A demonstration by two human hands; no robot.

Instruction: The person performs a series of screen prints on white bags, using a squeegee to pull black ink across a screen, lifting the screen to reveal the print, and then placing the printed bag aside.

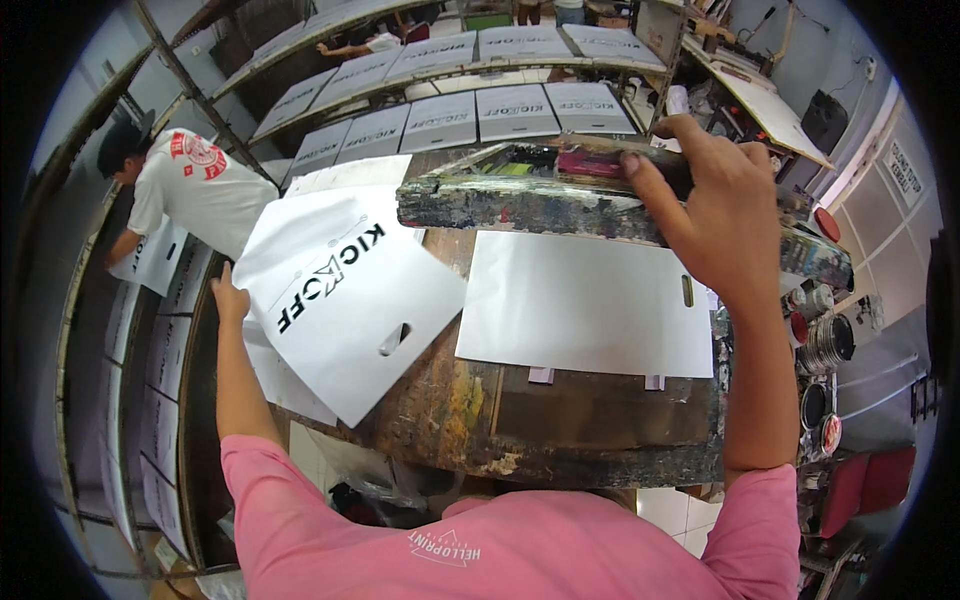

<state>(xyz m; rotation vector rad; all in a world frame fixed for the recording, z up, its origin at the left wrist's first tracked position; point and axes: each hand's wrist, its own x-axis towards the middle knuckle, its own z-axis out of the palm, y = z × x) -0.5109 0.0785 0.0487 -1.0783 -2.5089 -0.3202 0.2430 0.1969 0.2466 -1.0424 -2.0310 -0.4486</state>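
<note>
My left hand pinches the edge of a white flat bag with dark printed lettering and a cut-out handle slot. The bag is tilted over the left of the worktable. My right hand grips a paint-crusted screen-printing frame, thumb and fingers spread over its near bar; the fingertips are partly hidden. The frame is raised off the table, with pink and green showing inside it. Under and in front of it lies a plain white bag, its handle slot at the right, on the stained wooden table.
Racks holding several printed white bags stand at the back and left. A person in a white shirt leans at the left rack holding a bag. Paint cans are stacked at right, near a red chair.
</note>
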